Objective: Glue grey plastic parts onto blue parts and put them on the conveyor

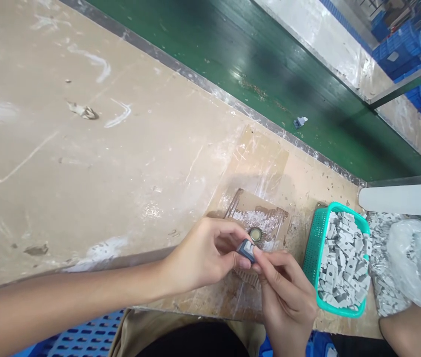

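Note:
My left hand (205,255) pinches a small blue-grey plastic part (246,249) between thumb and fingers. My right hand (285,290) meets it from the right, fingertips closed on the same part's edge. Both hands hover just above a taped cardboard patch (257,166) on the bench, where a small round metal ring (256,234) lies right behind the part.
A teal basket (312,243) full of several grey plastic pieces stands to the right, with a loose pile and a clear bag (409,263) beyond it. A white tube (399,200) lies behind. A green conveyor belt (255,74) runs along the far side. Another person's arm (414,329) shows at bottom right.

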`<action>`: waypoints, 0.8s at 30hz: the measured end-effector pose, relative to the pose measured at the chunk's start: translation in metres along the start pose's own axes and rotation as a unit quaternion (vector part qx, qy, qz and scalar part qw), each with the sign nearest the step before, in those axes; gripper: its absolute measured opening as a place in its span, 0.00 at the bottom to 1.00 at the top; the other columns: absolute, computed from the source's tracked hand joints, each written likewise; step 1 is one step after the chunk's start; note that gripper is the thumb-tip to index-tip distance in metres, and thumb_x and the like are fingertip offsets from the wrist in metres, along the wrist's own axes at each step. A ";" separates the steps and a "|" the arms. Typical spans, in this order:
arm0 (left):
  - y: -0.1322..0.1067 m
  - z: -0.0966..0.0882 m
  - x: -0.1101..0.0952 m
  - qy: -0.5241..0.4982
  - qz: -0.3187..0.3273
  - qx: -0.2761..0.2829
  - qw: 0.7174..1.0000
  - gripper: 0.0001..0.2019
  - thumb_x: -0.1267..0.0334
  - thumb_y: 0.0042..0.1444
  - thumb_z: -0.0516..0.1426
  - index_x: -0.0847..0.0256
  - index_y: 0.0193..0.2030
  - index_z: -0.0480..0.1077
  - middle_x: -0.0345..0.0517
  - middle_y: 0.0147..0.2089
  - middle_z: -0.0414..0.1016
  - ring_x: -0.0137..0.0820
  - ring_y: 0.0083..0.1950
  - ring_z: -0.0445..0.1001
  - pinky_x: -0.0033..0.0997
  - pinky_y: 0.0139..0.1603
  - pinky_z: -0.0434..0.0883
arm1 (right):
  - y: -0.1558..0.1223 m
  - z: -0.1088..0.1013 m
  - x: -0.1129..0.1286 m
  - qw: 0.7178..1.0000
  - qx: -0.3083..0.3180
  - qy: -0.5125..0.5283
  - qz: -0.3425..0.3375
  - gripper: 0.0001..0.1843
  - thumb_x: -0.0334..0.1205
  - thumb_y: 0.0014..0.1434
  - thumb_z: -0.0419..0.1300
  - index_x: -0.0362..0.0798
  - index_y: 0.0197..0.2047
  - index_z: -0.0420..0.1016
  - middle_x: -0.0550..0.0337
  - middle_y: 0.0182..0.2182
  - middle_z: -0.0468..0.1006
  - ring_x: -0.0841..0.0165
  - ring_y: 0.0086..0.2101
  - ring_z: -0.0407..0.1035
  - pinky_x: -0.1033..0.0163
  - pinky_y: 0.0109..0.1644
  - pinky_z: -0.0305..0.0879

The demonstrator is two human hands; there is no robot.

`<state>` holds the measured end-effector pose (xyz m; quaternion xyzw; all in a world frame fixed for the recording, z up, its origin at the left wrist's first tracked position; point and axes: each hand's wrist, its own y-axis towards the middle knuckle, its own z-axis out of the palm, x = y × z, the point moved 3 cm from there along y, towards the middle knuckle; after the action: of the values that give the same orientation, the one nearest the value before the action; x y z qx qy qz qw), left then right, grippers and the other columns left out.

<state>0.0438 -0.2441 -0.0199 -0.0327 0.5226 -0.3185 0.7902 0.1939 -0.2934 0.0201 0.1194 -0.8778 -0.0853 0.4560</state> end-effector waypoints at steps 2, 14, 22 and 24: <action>0.001 -0.001 -0.001 0.004 -0.005 0.002 1.000 0.07 0.70 0.47 0.68 0.63 0.32 0.76 0.46 0.31 0.82 0.33 0.33 0.80 0.28 0.36 0.76 | 0.000 0.000 0.001 1.000 0.010 -0.005 0.001 0.28 0.19 0.63 0.56 0.56 0.57 0.78 0.59 0.36 0.77 0.71 0.35 0.75 0.68 0.35 0.75; 0.001 -0.003 -0.001 -0.261 -0.171 0.122 0.942 0.17 0.55 0.46 0.72 0.68 0.34 0.78 0.49 0.32 0.79 0.33 0.33 0.78 0.29 0.38 0.75 | 0.027 0.000 -0.012 0.973 0.113 0.195 0.041 0.27 0.57 0.72 0.45 0.56 0.63 0.72 0.52 0.60 0.75 0.57 0.60 0.69 0.47 0.64 0.69; -0.003 -0.003 0.005 -0.291 -0.197 0.099 0.931 0.14 0.64 0.44 0.71 0.71 0.34 0.76 0.50 0.30 0.77 0.32 0.28 0.76 0.28 0.33 0.74 | 0.023 0.014 0.002 0.988 0.077 0.132 -0.006 0.27 0.55 0.73 0.45 0.51 0.61 0.74 0.51 0.55 0.79 0.59 0.56 0.73 0.54 0.58 0.74; -0.002 -0.005 0.006 -0.315 -0.203 0.087 0.923 0.12 0.71 0.41 0.70 0.71 0.33 0.76 0.47 0.28 0.74 0.30 0.28 0.75 0.28 0.34 0.75 | 0.024 0.015 0.003 0.990 0.061 0.128 -0.016 0.26 0.55 0.72 0.46 0.51 0.61 0.75 0.51 0.54 0.80 0.59 0.55 0.74 0.55 0.56 0.75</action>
<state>0.0408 -0.2475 -0.0265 -0.1685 0.1989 -0.4897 0.8320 0.1768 -0.2707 0.0207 0.1709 -0.8137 -0.0227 0.5551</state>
